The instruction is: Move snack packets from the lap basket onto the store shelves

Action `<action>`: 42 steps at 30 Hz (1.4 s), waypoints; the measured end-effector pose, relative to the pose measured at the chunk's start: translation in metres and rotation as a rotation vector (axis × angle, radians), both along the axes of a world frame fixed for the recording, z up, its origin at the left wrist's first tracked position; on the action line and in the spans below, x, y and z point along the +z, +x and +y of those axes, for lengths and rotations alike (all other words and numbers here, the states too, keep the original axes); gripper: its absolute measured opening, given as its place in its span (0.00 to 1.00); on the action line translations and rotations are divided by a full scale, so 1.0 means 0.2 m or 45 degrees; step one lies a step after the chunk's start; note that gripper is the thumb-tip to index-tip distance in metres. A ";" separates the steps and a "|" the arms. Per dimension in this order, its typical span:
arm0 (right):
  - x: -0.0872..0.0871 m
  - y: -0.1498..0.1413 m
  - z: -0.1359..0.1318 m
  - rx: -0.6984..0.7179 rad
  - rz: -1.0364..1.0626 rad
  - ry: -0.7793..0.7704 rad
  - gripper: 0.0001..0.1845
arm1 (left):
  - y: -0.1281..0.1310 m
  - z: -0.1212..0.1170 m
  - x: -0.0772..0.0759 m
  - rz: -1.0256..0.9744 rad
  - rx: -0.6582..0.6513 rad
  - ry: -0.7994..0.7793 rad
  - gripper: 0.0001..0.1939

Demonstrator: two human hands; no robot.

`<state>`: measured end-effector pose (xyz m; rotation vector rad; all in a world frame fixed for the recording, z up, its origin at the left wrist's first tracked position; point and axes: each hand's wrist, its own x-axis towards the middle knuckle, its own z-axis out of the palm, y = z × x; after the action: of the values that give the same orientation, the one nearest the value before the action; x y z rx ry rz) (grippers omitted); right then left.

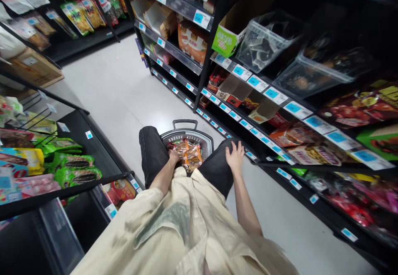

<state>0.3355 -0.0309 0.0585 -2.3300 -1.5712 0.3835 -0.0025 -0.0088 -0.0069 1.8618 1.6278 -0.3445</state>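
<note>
A grey plastic shopping basket (209,141) stands on the floor between my knees, its dark handle on the far side. Inside it lie several small snack packets (192,154) in clear and orange wrapping. My left hand (174,155) reaches into the basket's left side against the packets; its fingers are partly hidden there, so whether it grips one cannot be told. On my right knee rests my right hand (235,155), open with the fingers spread and nothing in it.
Along the right runs a tall shelf (245,121) with price tags, snack boxes and clear plastic bins (264,39). At the left stands a low black shelf (93,142) with green snack bags (74,171). Pale floor (115,84) stretches ahead toward another shelf and a cardboard box (37,66).
</note>
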 end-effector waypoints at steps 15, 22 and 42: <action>0.10 -0.33 -0.04 0.076 0.509 0.237 0.20 | 0.02 0.06 0.08 -0.581 0.476 0.159 0.10; -0.14 -0.82 -0.11 0.066 1.274 0.081 0.21 | 0.04 -0.05 0.19 -1.422 0.717 0.017 0.23; -0.11 -0.81 -0.07 0.088 1.608 -0.014 0.22 | 0.02 -0.02 0.22 -1.518 0.906 -0.037 0.23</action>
<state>0.1735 -0.0454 0.0359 -1.3906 -0.9382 1.4788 0.0010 -0.0127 0.0365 0.9331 1.2139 0.8767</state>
